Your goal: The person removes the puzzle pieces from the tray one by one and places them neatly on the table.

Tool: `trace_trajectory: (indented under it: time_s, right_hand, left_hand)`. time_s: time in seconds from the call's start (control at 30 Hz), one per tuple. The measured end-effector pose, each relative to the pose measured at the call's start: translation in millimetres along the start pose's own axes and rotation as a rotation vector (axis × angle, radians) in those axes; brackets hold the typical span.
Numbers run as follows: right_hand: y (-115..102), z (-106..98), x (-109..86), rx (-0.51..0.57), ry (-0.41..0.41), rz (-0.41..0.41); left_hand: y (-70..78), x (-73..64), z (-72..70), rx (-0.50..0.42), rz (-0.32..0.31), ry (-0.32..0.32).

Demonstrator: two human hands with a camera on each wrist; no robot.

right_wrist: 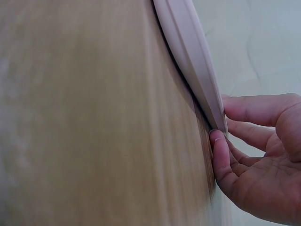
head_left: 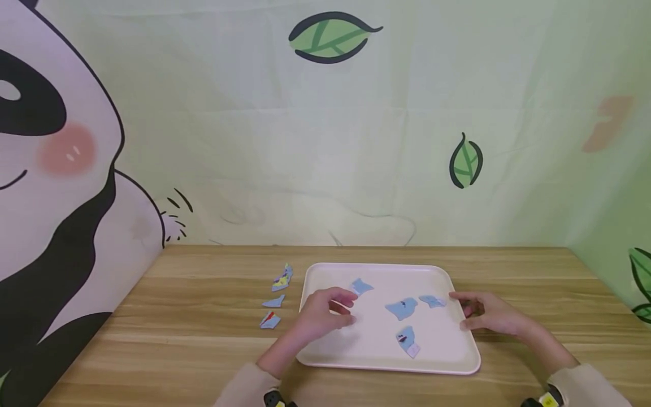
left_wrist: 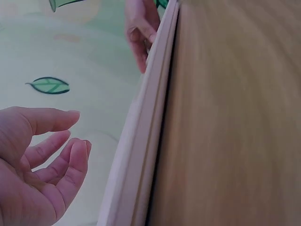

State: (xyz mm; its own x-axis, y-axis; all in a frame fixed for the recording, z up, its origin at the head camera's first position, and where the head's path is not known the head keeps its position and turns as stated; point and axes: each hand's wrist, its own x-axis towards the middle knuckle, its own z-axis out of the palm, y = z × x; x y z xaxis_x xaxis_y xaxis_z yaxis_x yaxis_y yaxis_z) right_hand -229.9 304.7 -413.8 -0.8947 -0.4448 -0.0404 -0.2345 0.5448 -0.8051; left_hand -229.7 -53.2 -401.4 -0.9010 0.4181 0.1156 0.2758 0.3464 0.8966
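Note:
A white rectangular tray (head_left: 356, 353) lies on the wooden table with several blue, irregular, puzzle-like pieces on it. Among them are one piece (head_left: 402, 308) near the middle, one (head_left: 407, 341) with a dark and pale print below it, one (head_left: 433, 301) by the right rim and one (head_left: 361, 286) at the upper left. Over the tray's left part my left hand (head_left: 328, 310) hovers with loosely bent fingers and nothing between them; the left wrist view shows it apart from the rim. My right hand (head_left: 490, 312) holds the tray's right rim by its fingertips, seen closely in the right wrist view.
Left of the tray, three more pieces lie in a column on the table (head_left: 203, 339): a yellow-marked one (head_left: 282, 278), a plain blue one (head_left: 273, 302) and a red-marked one (head_left: 270, 320). Behind the table hangs a cloth backdrop (head_left: 356, 141) with leaves and a panda.

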Motion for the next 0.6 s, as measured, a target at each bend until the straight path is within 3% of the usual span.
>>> trace_trajectory:
  time_s: [0.23, 0.6]
  right_hand:
    - [1.7, -0.3, 0.1, 0.003, -0.007, 0.004]
    - [1.7, 0.1, 0.2, 0.001, 0.0, 0.008]
  left_hand:
    - [8.3, 4.6, 27.4, -0.033, -0.014, -0.05]
    - [16.1, 13.0, 59.0, 0.043, -0.002, -0.13]
